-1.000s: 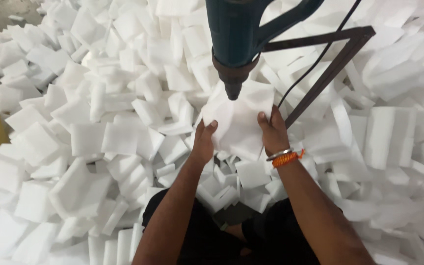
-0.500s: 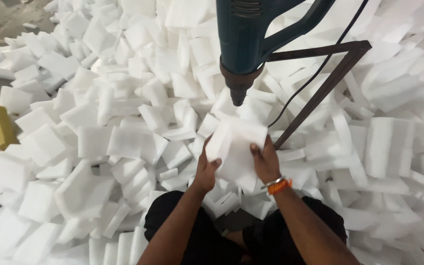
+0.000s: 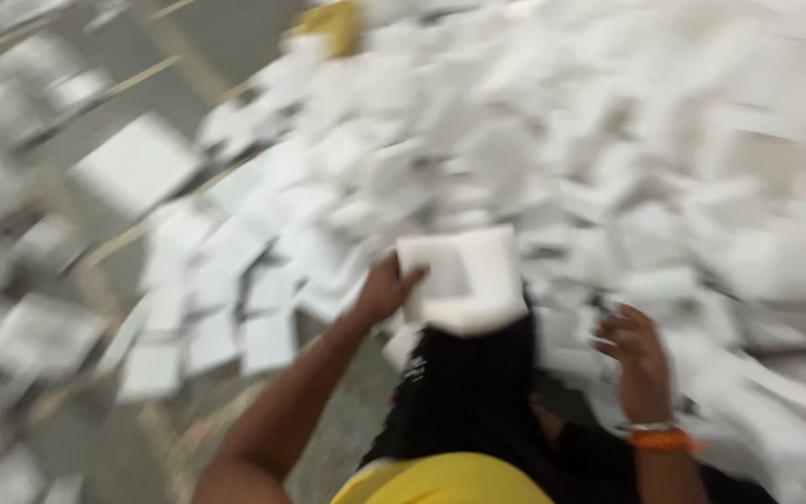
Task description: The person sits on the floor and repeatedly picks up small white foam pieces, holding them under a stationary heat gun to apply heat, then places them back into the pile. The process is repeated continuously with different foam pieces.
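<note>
One white square foam block (image 3: 464,277) is resting in left hand (image 3: 386,291), thumb-pinched; right hand (image 3: 634,350) hanging half-open, empty. Loose grip w/ motion blur: block risks slipping into white foam-piece heap (image 3: 608,140).

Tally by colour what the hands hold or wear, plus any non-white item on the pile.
White foam block, gripped by the left hand: 1
Orange wristband, on the empty right hand: 1
Yellow object at the blurred foam pile's far edge: 1
Total: 3
</note>
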